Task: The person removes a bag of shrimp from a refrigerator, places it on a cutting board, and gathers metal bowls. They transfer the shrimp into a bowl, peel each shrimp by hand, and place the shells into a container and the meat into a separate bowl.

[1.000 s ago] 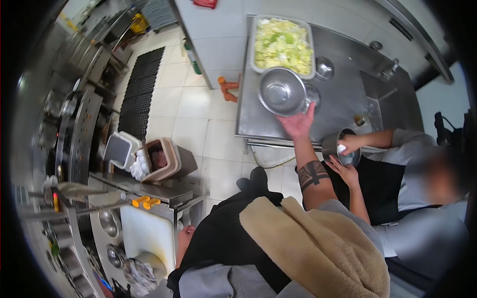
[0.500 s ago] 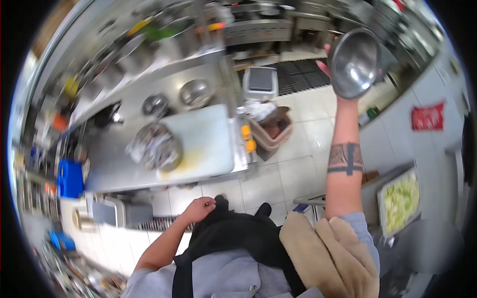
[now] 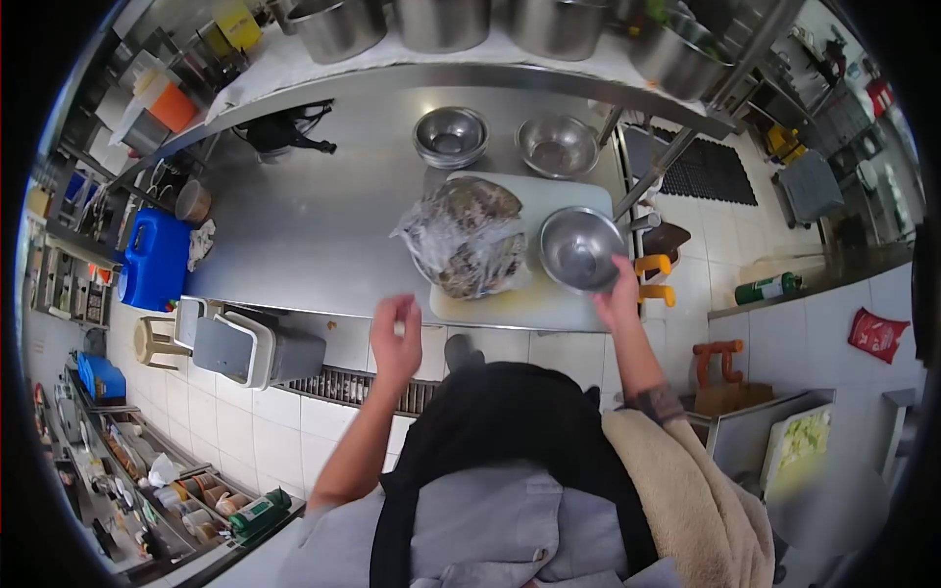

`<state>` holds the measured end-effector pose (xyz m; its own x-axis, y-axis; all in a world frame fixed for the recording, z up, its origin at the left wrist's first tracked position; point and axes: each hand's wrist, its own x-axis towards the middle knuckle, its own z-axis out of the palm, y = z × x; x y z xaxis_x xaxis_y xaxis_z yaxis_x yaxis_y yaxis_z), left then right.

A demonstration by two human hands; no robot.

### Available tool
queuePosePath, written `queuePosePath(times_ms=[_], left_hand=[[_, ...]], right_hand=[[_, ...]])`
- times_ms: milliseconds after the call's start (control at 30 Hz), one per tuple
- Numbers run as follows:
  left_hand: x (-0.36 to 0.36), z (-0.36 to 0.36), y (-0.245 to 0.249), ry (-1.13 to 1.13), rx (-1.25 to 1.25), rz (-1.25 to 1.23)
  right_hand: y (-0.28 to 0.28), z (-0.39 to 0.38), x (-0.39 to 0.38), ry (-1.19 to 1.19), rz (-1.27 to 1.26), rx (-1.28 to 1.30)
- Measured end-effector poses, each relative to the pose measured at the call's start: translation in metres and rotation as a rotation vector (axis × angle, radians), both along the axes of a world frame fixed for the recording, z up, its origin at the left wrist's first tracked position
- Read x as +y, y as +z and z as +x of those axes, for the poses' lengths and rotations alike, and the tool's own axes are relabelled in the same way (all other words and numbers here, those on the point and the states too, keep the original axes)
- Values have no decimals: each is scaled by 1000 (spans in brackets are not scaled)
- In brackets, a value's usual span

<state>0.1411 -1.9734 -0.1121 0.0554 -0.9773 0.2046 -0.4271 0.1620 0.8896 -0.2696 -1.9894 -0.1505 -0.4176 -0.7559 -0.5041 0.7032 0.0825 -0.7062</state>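
Observation:
My right hand (image 3: 619, 297) grips the right rim of a steel mixing bowl (image 3: 582, 250), which is over the right part of a white cutting board (image 3: 480, 312). The bowl's inside looks bare. My left hand (image 3: 396, 335) hovers by the counter's front edge with its fingers curled in, and I see nothing in it. Between the hands, a large bowl of dark, mottled food under crumpled clear plastic (image 3: 466, 235) stands on the board. What the food is, I cannot make out. Behind it are stacked small steel bowls (image 3: 451, 135) and another steel bowl (image 3: 557, 147).
Steel pots (image 3: 441, 22) line a shelf above the counter (image 3: 294, 216). A blue jerrycan (image 3: 155, 257) stands at the left end. Orange handles (image 3: 655, 279) stick out by the right edge. Below left is a grey bin (image 3: 245, 348); a tray of chopped greens (image 3: 799, 441) sits at right.
My right hand has brought the bowl from high at the right down to the cutting board. My view has turned toward the counter, and my left hand has risen to its front edge.

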Motion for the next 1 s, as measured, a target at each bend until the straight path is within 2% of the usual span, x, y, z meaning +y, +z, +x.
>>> queuePosePath(times_ms=[33, 100, 133, 200, 233, 267, 300, 333, 367, 400, 467, 500, 533, 600, 633, 667, 700, 733, 767, 800, 833, 867, 1000], left_hand=[[-27, 3, 28, -62, -25, -183], [-72, 1, 75, -167, -156, -384], [-88, -2, 98, -193, -154, -386], [-113, -12, 125, -317, -510, -596], [-132, -8, 119, -347, -499, -596], [-152, -3, 110, -501, -531, -642], [-167, -3, 104, -655, -561, -692], [-175, -9, 105, -678, -551, -696], [-181, -18, 110, -690, -431, -584], [-186, -28, 116, -695, -314, -469], [-193, -55, 139, -717, -215, -455], [-193, -69, 152, -725, -119, -432], [-190, -79, 164, -736, -117, -434], [-183, -97, 190, -754, 38, -328], [-176, -104, 201, -744, 155, -267], [-177, -110, 201, -753, 151, -270], [-179, -117, 200, -760, 327, -138], [-181, -122, 199, -761, 501, -1], [-179, -124, 199, -747, 518, 122], [-182, -127, 188, -752, 518, 125], [-188, -129, 165, -783, 497, 215], [-193, -130, 149, -809, 476, 305], [-182, -123, 125, -941, 388, 434]], right_hand=[[-8, -3, -11, -10, 13, 6], [-12, -10, -31, 260, 314, 427], [-13, -10, -31, 235, 318, 420], [-18, -9, -18, 43, 309, 1041], [-2, 2, -7, -55, 345, 1352], [15, 13, 4, -72, 372, 1348], [30, 24, 15, -33, 306, 1308], [38, 33, 22, 4, 235, 1268], [41, 43, 26, 1, 172, 1154], [46, 52, 26, -16, 180, 1154], [66, 78, 18, 44, -62, 1111], [74, 93, 7, 44, -179, 983], [84, 106, -5, 34, -174, 984], [101, 124, -24, 135, -303, 817], [105, 129, -27, 125, -304, 817], [107, 133, -30, 178, -453, 365], [111, 135, -32, 227, -586, -91], [124, 142, -28, 218, -590, -91], [143, 152, -17, 220, -611, -187], [152, 156, -11, 223, -628, -283], [133, 144, -10, 112, -595, -315], [120, 134, -6, 115, -590, -318], [77, 100, 10, 23, -397, -287]])
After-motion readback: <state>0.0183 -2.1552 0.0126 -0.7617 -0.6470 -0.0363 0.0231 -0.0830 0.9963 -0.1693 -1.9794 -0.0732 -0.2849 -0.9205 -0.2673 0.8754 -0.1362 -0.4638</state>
